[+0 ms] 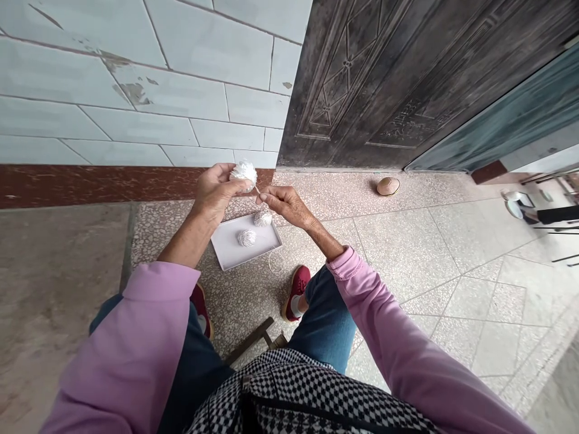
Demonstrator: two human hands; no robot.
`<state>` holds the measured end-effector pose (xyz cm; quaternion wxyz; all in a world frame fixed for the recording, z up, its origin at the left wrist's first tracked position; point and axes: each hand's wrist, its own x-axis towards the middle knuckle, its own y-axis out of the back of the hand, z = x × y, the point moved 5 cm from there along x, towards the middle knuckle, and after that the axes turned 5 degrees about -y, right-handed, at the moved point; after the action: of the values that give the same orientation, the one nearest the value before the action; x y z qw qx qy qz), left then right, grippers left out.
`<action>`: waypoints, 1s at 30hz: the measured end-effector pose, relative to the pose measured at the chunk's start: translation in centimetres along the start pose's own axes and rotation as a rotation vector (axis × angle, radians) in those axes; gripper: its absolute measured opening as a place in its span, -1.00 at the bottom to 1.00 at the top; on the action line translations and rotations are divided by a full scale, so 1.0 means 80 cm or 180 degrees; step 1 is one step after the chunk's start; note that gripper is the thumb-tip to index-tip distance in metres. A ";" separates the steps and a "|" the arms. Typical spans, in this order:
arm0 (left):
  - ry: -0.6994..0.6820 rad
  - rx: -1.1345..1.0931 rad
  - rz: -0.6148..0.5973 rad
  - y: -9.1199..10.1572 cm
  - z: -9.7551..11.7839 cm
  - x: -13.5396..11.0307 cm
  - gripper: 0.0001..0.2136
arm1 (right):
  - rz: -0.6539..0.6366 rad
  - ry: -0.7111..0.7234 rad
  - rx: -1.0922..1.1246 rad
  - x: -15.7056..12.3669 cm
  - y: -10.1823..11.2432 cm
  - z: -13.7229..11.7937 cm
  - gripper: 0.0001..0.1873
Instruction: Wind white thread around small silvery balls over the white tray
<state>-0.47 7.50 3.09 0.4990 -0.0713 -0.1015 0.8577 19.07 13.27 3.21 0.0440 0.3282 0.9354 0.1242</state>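
Observation:
My left hand (216,191) is closed around a ball of white yarn (244,173), holding it up near the foot of the tiled wall. Just to its right, my right hand (286,204) pinches a thin pale strand or stick that runs up to the ball; which of the two it is, I cannot tell. Below both hands a shallow white tray (230,244) lies on the floor. Two more white yarn balls, one nearer (246,238) and one farther (263,218), rest in it. A loose loop of yarn (277,261) hangs over the tray's right edge.
Ahead are a white tiled wall (181,90) and a dark carved door (362,78). A pinkish rounded object (388,186) lies on the speckled floor near the door. My red shoes (296,292) flank the tray, with a wooden piece (251,340) between my legs.

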 end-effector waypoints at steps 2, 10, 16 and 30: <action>-0.0193 0.0562 -0.0101 -0.001 -0.001 -0.001 -0.51 | -0.0092 0.0120 -0.0108 -0.005 0.001 -0.008 -0.16; -0.0134 0.1085 -0.1618 -0.028 -0.022 -0.035 -0.56 | 0.0662 -0.0324 -0.0092 0.006 0.043 -0.007 -0.35; 0.0087 -0.0157 -0.1371 -0.030 -0.005 -0.034 -0.46 | 0.0637 -0.0374 0.0400 0.011 0.039 0.005 -0.26; 0.0032 -0.0473 -0.0251 -0.008 -0.021 -0.018 -0.46 | 0.0171 -0.0169 -0.1187 -0.007 -0.004 -0.019 -0.52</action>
<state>1.15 6.75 1.67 0.5262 -0.1083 -0.1651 0.8271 19.03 12.38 4.56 0.1253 0.3424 0.8855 0.2879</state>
